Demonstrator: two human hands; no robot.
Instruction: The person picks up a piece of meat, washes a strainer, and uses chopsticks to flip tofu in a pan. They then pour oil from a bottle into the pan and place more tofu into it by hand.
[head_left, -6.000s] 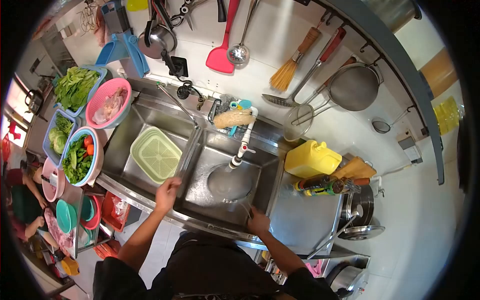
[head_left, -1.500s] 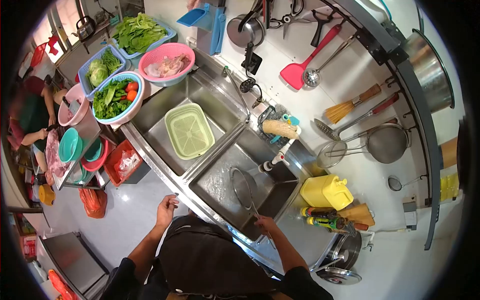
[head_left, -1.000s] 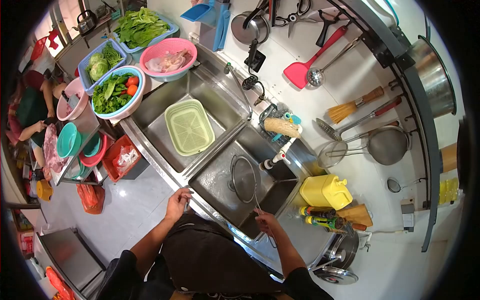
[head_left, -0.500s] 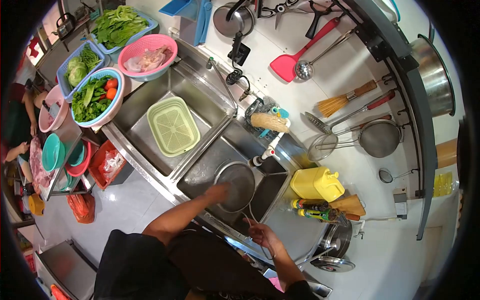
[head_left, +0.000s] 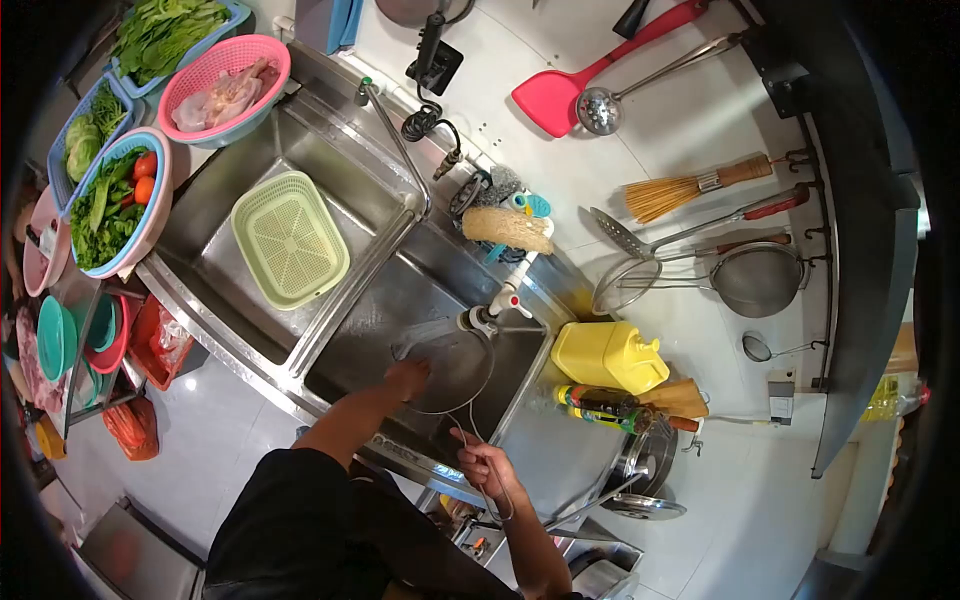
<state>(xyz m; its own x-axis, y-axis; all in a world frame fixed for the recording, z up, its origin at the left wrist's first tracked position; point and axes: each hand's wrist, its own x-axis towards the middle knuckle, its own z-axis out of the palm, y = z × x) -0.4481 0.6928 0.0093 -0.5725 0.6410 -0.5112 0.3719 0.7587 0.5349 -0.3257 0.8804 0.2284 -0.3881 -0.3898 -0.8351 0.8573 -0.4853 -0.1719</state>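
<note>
My right hand (head_left: 485, 468) is closed round the long wire handle of a round mesh strainer (head_left: 455, 375). The strainer lies tilted in the right basin of a steel sink (head_left: 335, 345), below a white tap with a red knob (head_left: 510, 303). Water runs from the tap into it. At the strainer's left edge is my left hand (head_left: 408, 381), its fingers blurred and partly hidden, so its grip cannot be made out. A pale green plastic basket (head_left: 290, 240) rests in the left basin.
Left of the sink stand a pink colander of raw meat (head_left: 225, 95) and a bowl of vegetables (head_left: 120, 205). To the right are a yellow jug (head_left: 610, 357) and bottles (head_left: 600, 400). Utensils, including a red spatula (head_left: 550, 102), hang on the wall.
The view has shifted, so the sink lies further left. The water stream now shows clearly under the tap. My left hand has moved from over the strainer's mesh to its left edge.
</note>
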